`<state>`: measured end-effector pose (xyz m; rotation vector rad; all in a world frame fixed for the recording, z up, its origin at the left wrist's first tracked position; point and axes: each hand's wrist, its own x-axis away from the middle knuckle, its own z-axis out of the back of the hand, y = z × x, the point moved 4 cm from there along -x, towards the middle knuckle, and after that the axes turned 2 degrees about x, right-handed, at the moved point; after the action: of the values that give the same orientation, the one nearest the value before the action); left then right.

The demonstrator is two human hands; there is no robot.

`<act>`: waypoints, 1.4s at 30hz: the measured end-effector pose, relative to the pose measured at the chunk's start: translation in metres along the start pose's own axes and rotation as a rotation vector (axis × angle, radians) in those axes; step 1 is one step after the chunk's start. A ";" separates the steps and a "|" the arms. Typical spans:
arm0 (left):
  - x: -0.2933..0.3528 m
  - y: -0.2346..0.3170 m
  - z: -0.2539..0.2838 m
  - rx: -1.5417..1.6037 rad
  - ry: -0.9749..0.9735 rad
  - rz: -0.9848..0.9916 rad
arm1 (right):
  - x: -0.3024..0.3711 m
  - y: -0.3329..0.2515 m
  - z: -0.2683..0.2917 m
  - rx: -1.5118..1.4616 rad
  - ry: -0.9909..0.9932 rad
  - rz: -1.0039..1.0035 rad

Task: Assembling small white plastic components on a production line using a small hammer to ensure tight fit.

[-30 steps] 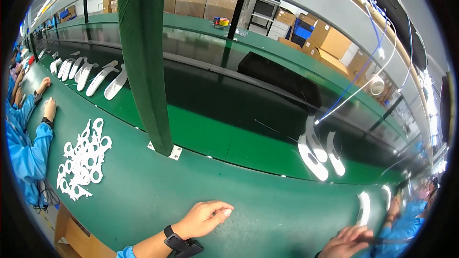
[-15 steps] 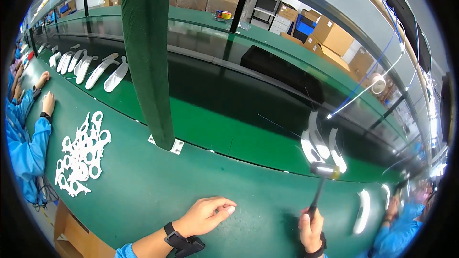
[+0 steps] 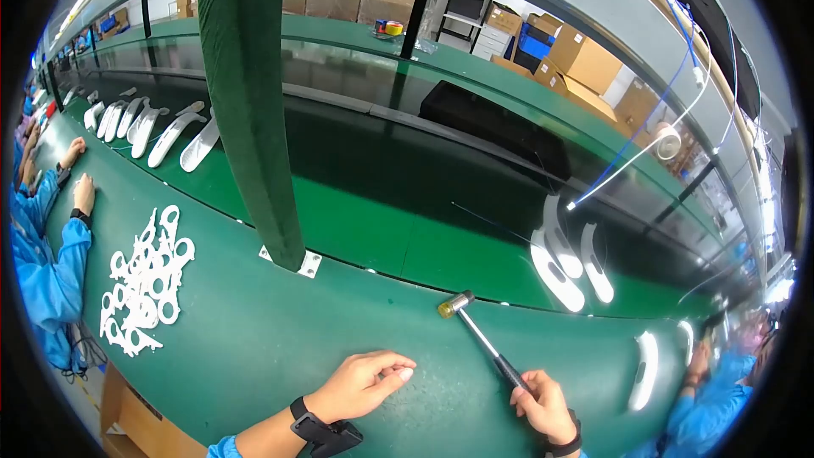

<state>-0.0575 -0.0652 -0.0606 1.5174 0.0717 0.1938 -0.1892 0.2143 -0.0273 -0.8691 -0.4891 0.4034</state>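
Where the green bench (image 3: 280,331) spreads on our side of the green post (image 3: 254,119), the hammer (image 3: 482,336) slants right of the post's foot; nearer us than the post, our left hand (image 3: 365,384) lies half curled, gripping nothing visible, while farther right our right hand (image 3: 545,407) wraps the hammer's handle.

from mid-view: my left hand (image 3: 366,384) at six o'clock and right hand (image 3: 545,407) at five make two; one mallet (image 3: 498,360) in my grip; three curved white pieces (image 3: 563,290) at four, at least two shells (image 3: 642,390) beyond; white ring parts (image 3: 146,314) at eight, uncountably overlapped; one green post (image 3: 252,110) at ten.
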 end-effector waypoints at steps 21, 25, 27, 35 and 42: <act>-0.002 -0.002 0.000 -0.063 -0.012 -0.107 | 0.039 0.026 0.008 -0.305 0.856 0.739; 0.000 -0.003 0.000 -0.075 -0.009 -0.058 | 0.028 -0.015 -0.014 0.760 0.691 0.829; 0.003 -0.008 0.001 -0.059 0.004 -0.051 | 0.001 -0.034 -0.036 0.762 -0.031 0.444; 0.002 0.003 0.000 -0.078 0.003 -0.131 | 0.021 0.026 -0.008 -0.109 0.628 0.468; -0.002 0.006 0.001 -0.082 0.021 -0.129 | 0.030 -0.004 -0.008 -0.314 0.890 0.856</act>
<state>-0.0594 -0.0663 -0.0547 1.4234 0.1764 0.1080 -0.1599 0.2221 -0.0211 -1.4349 0.6972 0.6628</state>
